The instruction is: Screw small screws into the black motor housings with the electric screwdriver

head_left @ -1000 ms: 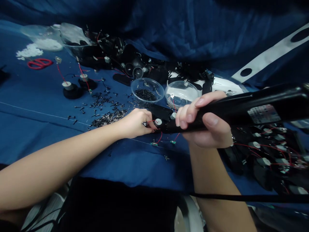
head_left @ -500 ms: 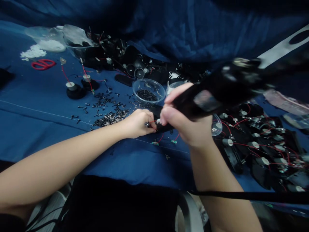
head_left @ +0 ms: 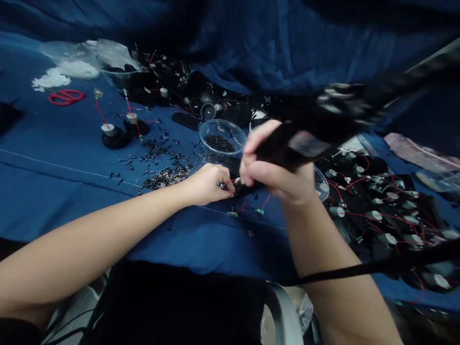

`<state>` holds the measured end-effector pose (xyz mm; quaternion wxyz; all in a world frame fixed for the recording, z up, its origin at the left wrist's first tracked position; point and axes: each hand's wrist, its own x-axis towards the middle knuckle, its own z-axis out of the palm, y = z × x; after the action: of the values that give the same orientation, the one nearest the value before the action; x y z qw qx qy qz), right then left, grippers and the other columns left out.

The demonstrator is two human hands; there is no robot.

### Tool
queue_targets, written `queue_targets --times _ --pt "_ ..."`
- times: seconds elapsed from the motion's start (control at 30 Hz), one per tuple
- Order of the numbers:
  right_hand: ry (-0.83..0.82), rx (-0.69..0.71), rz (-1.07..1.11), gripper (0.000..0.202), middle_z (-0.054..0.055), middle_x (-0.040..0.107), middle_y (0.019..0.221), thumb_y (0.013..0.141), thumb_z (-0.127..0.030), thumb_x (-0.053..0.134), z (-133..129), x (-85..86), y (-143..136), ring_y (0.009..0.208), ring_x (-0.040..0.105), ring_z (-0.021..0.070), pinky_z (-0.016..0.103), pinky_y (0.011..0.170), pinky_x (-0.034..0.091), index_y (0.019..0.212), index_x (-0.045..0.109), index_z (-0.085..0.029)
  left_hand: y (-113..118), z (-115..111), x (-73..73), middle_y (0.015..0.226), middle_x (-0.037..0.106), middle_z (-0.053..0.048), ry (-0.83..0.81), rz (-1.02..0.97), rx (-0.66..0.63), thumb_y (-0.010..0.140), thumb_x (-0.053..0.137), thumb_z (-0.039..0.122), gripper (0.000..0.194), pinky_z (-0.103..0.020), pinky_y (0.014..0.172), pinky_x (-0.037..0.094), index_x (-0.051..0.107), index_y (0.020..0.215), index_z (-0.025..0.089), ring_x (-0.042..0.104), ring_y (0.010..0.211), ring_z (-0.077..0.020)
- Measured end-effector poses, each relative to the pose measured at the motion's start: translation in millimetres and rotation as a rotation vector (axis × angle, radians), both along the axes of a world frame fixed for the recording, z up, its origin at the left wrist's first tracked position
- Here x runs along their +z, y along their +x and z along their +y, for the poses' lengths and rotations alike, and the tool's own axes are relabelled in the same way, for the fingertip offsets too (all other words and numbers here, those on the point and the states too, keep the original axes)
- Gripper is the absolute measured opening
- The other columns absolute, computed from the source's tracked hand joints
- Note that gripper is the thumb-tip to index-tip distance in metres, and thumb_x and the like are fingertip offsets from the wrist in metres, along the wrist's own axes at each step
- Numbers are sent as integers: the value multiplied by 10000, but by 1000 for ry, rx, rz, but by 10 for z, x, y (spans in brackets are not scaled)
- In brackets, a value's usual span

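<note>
My right hand (head_left: pixel 275 167) is wrapped round a black power tool (head_left: pixel 302 136), whose tip end points down and left at a black part (head_left: pixel 246 190) on the blue cloth. My left hand (head_left: pixel 212 184) has its fingers closed at the left edge of that part, beside a red wire and a small dark piece (head_left: pixel 222 185). Small green boards (head_left: pixel 233 213) on red wires lie just in front of the part. Behind the hands stands a clear round bowl (head_left: pixel 222 136) of dark screws. My right hand hides some of the part.
Loose screws (head_left: pixel 167 176) are heaped left of the bowl. Red scissors (head_left: pixel 66 97) and two round black units with red wires (head_left: pixel 115 136) lie farther left. Many wired black parts (head_left: pixel 377 215) cover the right side. A black strap (head_left: pixel 359 272) crosses my right forearm.
The power tool has tilted, its back end shifting left and slightly up. The black strap across my right forearm now slopes up to the right. My left hand has barely moved.
</note>
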<state>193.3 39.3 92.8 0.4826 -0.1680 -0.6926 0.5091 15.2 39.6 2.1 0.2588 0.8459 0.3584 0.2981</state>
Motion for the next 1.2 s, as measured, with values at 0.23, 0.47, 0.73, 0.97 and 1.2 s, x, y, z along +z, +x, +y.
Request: queue_targets --times 0.23,0.47,0.73,0.97,1.2 --pt "60 -225 280 184 -54 540 503 720 -432 789 -47 28 393 331 421 124 308 333 380 773 692 -285 -81 20 81 937 788 -31 83 85 -28 853 785 145 126 -300 801 583 845 948 203 743 852 -180" --pt "-4 -328 424 154 -45 565 563 756 -357 779 4 -315 341 394 481 115 288 396 426 832 695 -253 -230 12 154 926 768 -29 204 264 -84 896 734 191 154 -292 779 575 839 1005 216 736 843 -181" --pt "1 -303 422 177 -49 582 587 787 -326 797 -16 -389 323 450 561 123 280 458 471 906 708 -229 36 -292 269 863 718 -76 250 565 33 975 639 360 271 -349 670 575 833 1043 182 734 821 -257" --pt "5 -295 408 176 -42 631 620 789 -302 790 -61 -402 347 478 593 129 289 495 507 931 724 -222 200 -507 474 949 752 -94 -4 634 134 977 576 436 354 -382 727 597 810 1063 185 757 820 -282" --pt "-5 -354 380 161 -1 677 617 781 -294 707 12 -425 437 508 650 183 351 501 573 910 773 -223 -419 -3 623 942 812 -73 -11 514 282 852 549 200 322 -341 865 575 847 973 211 757 903 -235"
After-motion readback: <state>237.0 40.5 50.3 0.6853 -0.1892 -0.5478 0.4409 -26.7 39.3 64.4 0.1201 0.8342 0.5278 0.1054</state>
